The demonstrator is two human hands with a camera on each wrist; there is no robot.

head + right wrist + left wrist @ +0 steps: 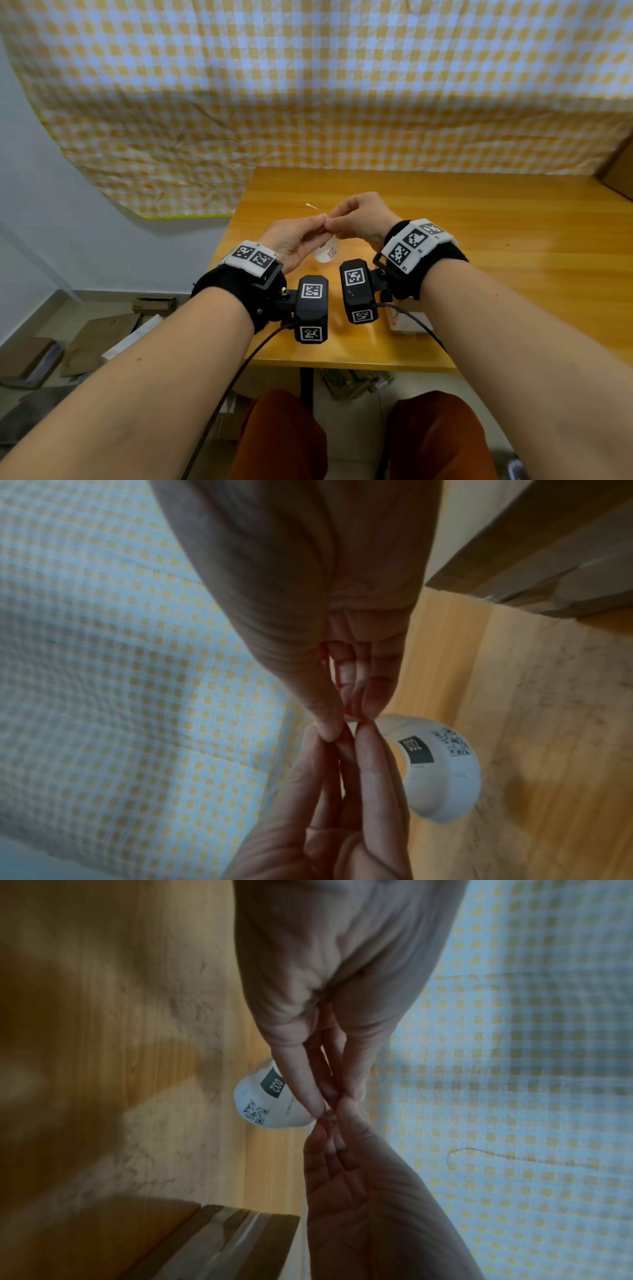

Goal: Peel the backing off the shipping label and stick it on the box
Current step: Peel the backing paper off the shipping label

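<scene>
A small white shipping label (326, 253) printed with "032" and a QR code curls downward above the wooden table (479, 240). My left hand (320, 225) and right hand (331, 222) meet fingertip to fingertip and both pinch its upper edge. A thin pale strip (311, 206) sticks up and left from the pinch. The left wrist view has the label (270, 1100) beside my left hand (329, 1110). In the right wrist view it (441, 767) hangs beyond my right hand (349, 721). A brown cardboard box (620, 171) stands at the table's far right corner.
A flat pale object (407, 323) lies on the table near the front edge, under my right wrist. A yellow checked cloth (308, 85) hangs behind the table. Cardboard pieces (102, 339) litter the floor to the left.
</scene>
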